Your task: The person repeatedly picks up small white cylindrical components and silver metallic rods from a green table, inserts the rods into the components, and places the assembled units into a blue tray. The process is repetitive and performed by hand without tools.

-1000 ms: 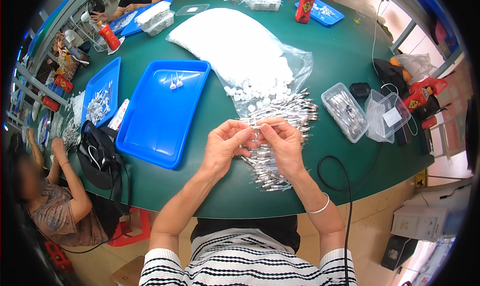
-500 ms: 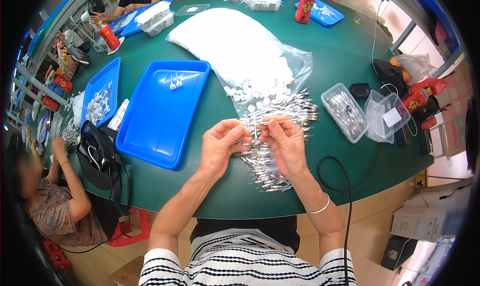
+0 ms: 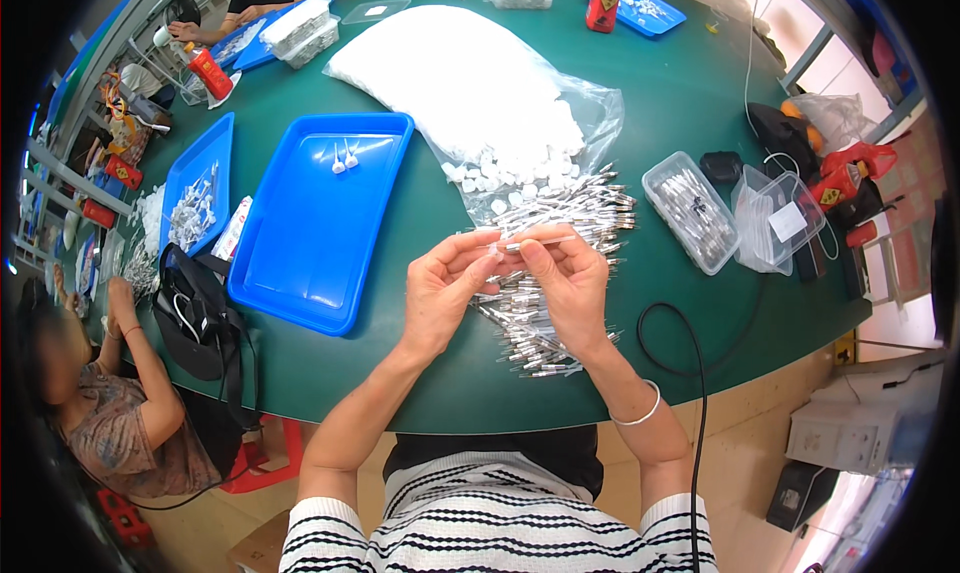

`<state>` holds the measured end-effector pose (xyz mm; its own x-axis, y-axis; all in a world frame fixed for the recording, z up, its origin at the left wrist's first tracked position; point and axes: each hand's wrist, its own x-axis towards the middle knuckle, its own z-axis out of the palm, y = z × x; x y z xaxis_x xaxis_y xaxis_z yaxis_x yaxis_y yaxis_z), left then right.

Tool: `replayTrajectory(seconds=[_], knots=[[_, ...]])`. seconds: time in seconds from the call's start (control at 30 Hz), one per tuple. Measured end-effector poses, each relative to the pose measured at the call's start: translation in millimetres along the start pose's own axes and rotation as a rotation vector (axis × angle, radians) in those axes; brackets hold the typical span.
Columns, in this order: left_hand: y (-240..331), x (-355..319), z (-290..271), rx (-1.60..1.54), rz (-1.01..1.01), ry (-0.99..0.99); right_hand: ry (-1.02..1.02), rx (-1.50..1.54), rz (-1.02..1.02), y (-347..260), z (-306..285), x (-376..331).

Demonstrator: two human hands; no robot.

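Both of my hands meet over a heap of thin metal-tipped rods (image 3: 545,323). My right hand (image 3: 572,298) pinches one slim pale rod (image 3: 550,240) between thumb and fingers, its inner end pointing at the other hand. At that end my left hand (image 3: 438,293) is closed in a pinch on a small white piece (image 3: 495,254), mostly covered by the fingertips. The two parts appear to touch, though the fingers hide the join. Beyond the heap, loose white caps (image 3: 500,173) spill from a large clear bag (image 3: 450,73). Two white-capped stems (image 3: 345,157) lie in the blue tray (image 3: 300,283).
At right stand a clear box of rods (image 3: 692,213) and an open clear container (image 3: 785,218). A black cable (image 3: 690,333) loops near the table edge. Left are a black bag (image 3: 195,313) and another blue tray (image 3: 205,153). Co-workers sit at left and far left; red bottles (image 3: 606,3) stand farther back.
My hands have come closer together, bringing the rod's end to the white piece in the left fingers. The whole view has shifted slightly.
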<state>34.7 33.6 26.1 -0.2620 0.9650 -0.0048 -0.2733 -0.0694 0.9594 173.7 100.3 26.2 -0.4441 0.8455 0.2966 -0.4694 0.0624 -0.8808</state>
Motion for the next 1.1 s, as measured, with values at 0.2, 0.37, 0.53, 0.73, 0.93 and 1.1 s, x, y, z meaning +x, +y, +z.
replayTrajectory(seconds=[0.2,0.37,0.53,0.73,0.93,1.1], knots=[[5,1,-1,-0.022,-0.050,0.024,0.028,-0.049,0.031,0,-3,-1],[5,1,-3,-0.053,-0.069,0.023,0.019,-0.109,0.018,0,-4,-1],[5,1,-5,-0.105,-0.108,0.023,0.026,-0.261,-0.022,-3,-3,-1],[2,3,-8,-0.153,-0.150,0.030,0.032,-0.364,-0.069,-2,-3,-2],[3,3,-9,-0.179,-0.178,0.038,0.018,-0.564,-0.181,-5,-2,-1],[1,4,-11,-0.214,-0.198,0.035,0.002,-0.642,-0.241,-8,-2,-1]])
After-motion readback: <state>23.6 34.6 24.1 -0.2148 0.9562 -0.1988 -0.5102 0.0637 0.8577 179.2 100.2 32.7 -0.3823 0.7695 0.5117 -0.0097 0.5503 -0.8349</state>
